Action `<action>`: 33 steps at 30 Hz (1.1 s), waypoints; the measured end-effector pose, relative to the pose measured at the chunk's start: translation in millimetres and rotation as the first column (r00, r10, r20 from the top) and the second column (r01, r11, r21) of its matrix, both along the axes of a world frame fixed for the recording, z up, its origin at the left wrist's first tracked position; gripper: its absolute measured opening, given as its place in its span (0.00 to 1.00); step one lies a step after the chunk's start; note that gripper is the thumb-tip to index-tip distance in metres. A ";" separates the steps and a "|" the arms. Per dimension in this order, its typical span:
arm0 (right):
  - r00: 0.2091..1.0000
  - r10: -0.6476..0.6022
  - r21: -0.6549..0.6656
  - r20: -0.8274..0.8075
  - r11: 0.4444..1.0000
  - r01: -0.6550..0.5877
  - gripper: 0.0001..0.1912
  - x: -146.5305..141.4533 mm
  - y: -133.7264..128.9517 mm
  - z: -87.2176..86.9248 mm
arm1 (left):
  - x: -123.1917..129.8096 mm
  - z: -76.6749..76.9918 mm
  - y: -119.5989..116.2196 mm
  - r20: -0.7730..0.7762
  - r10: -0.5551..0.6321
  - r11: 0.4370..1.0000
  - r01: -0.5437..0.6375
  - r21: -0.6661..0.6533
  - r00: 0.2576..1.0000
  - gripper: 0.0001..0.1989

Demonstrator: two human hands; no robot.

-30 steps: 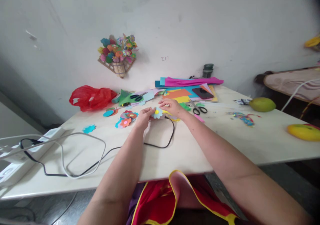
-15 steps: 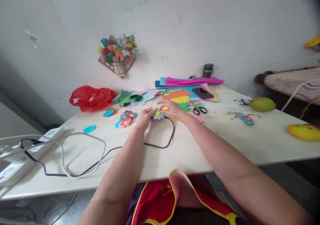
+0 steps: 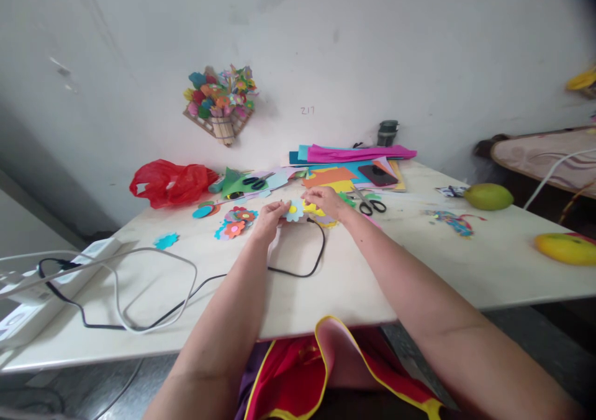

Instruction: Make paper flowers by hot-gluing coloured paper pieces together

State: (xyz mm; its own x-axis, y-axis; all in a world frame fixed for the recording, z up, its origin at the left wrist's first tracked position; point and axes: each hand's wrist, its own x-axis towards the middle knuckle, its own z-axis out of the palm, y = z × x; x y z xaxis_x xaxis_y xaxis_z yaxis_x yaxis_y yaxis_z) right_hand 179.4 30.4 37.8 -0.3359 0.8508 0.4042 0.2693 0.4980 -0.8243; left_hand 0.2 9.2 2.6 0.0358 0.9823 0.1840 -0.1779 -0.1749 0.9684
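Note:
A light blue paper flower with a yellow centre [image 3: 294, 210] is pinched at its left edge by my left hand [image 3: 270, 216]. Just right of it, my right hand [image 3: 326, 201] has its fingertips drawn together over some yellow paper pieces [image 3: 314, 209]; whether anything sits between them is too small to see. The end of a black cable [image 3: 321, 253] lies just below the flower. Left of my left hand is a pile of cut paper flowers [image 3: 234, 226] in orange, blue and red. Black-handled scissors [image 3: 372, 207] lie right of my right hand.
Coloured sheets [image 3: 330, 174] with a phone [image 3: 377, 174] lie behind my hands. A second pair of scissors [image 3: 257, 180] and a red plastic bag [image 3: 170, 182] are at the back left. A power strip [image 3: 88, 261] and looped cables occupy the left; mangoes [image 3: 488, 196] lie right.
My right hand has moved right, off the light blue flower, and its fingers have drawn together. More of the flower and the yellow pieces shows. My left hand keeps its hold.

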 end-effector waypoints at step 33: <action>0.995 0.023 -0.201 -0.102 0.979 -0.043 0.03 -14.5 -5.0 -5.0 | 7.6 2.7 -6.5 -0.132 -0.007 0.999 0.013 0.043 0.991 0.18</action>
